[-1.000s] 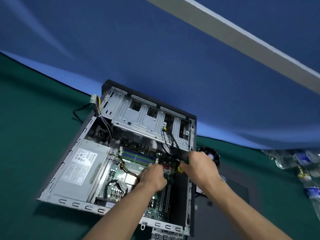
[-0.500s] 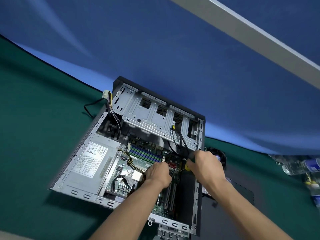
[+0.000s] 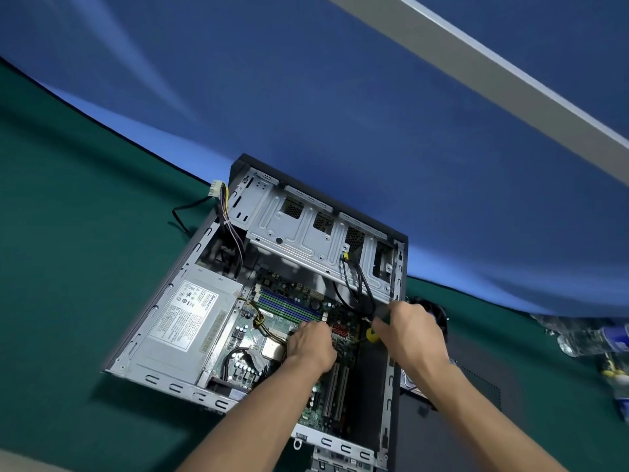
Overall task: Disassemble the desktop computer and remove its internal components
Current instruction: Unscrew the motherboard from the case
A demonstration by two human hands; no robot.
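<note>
An open desktop computer case (image 3: 177,284) lies on its side on green cloth. Inside are a silver power supply (image 3: 185,321), a green motherboard (image 3: 296,308) with blue memory slots, and a metal drive cage (image 3: 306,233). My left hand (image 3: 311,345) rests knuckles-up on the motherboard's middle, fingers curled down; what they touch is hidden. My right hand (image 3: 408,332) is closed on a screwdriver with a yellow-and-green handle (image 3: 371,333), right beside the black cables (image 3: 357,287) that hang from the cage.
A white power connector (image 3: 216,189) with coloured wires hangs over the case's far-left corner. A black side panel (image 3: 476,400) and a black fan (image 3: 439,311) lie right of the case. Plastic bottles (image 3: 592,338) sit at the far right. A blue backdrop rises behind.
The view has shifted, so the case now sits lower and further right in frame. Both hands have stayed at the same spot on the motherboard, the right still holding the screwdriver.
</note>
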